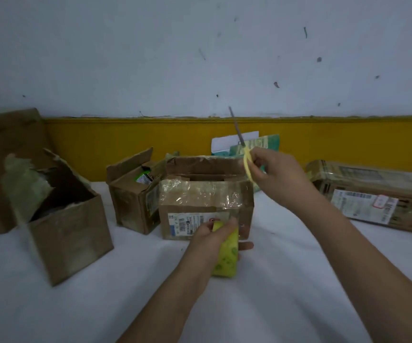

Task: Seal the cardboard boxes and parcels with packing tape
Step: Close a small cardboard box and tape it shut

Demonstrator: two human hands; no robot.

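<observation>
Centre of the table, the middle cardboard box (pixel 205 201) stands upright. Its top flaps are partly open, crinkled clear tape is spread across its upper front, and a shipping label (pixel 182 222) sits low on that face. Right in front of it is the left hand (pixel 210 237), fingers curled round a yellow tape roll (pixel 226 258) held just above the white table cover (pixel 76 313) – the roll's top edge is close against the box's lower front, though I can't tell whether it touches.

Up at the box's far right corner the right hand (pixel 274 174) is raised, fingers pinching the yellow loop handle of a pair of scissors (pixel 245 159), grey blades pointing up and away; they blur too much to say whether they're parted.

Just left of the middle box and touching it is a smaller open box (pixel 130 199) with something green inside. Further left sits a torn open box (pixel 69 233), flaps ragged – and behind it a big carton (pixel 2 157) at the edge. Off to the right lies a long taped parcel (pixel 368 194) on its side, label showing. Behind the middle box a green-and-white packet (pixel 264 142) leans against the yellow wall band (pixel 101 139).
</observation>
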